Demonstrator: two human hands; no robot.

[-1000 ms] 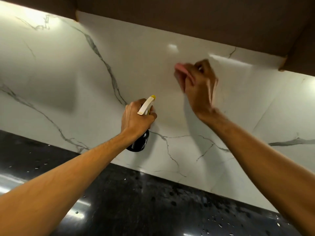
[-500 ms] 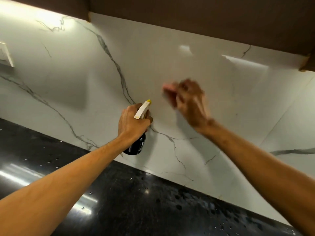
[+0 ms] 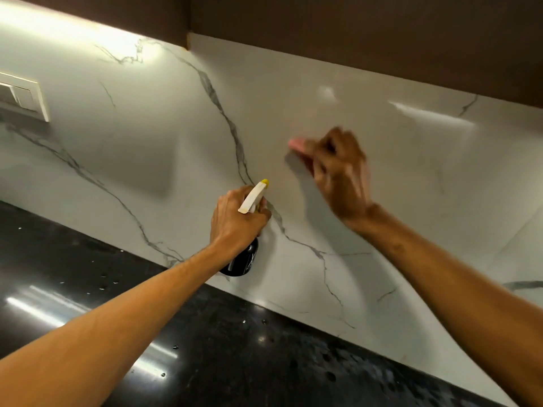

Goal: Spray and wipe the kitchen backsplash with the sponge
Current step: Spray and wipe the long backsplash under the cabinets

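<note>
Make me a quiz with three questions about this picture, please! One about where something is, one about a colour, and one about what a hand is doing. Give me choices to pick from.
1. Where is the switch?
A. on the floor
B. on the backsplash, far left
C. on a door

2. What colour is the sponge?
A. pink
B. green
C. blue

3. What is the left hand doing?
A. lying flat and open
B. holding the sponge
C. gripping the bottle

Answers:
1 B: the switch sits on the backsplash at the picture's left edge.
2 A: a pink end sticks out of the right hand.
3 C: the left hand is wrapped round the bottle's neck, just under the sprayer.
</note>
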